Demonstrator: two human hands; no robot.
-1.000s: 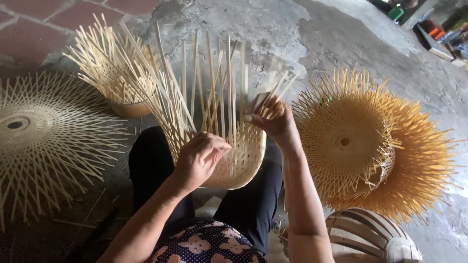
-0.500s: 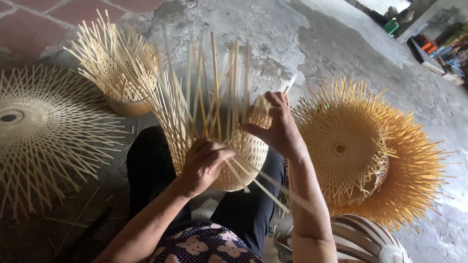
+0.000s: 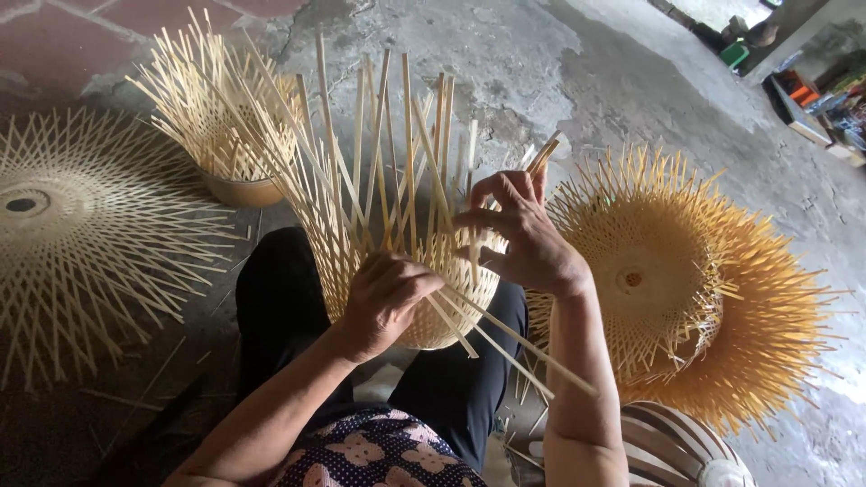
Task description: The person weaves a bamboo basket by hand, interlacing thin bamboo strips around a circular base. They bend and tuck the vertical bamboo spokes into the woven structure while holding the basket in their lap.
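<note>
Basket (image 3: 433, 316) on lap — strips fan upward; left hand (image 3: 383, 298) fingers grip weave, right hand (image 3: 519, 230) pinches strip.

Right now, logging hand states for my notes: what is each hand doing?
Left hand: closed, gripping the strips of the half-woven bamboo basket on the lap.
Right hand: fingers pinched on upright bamboo strips at the basket's rim.

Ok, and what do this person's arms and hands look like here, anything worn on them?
Both arms are bare from the hands up to where they leave the picture: no sleeves, gloves, watch or bracelet show. The left hand and right hand carry no rings that can be made out. At the bottom edge is a dark top with a small pink flower print, and dark trousers cover the legs.
</note>
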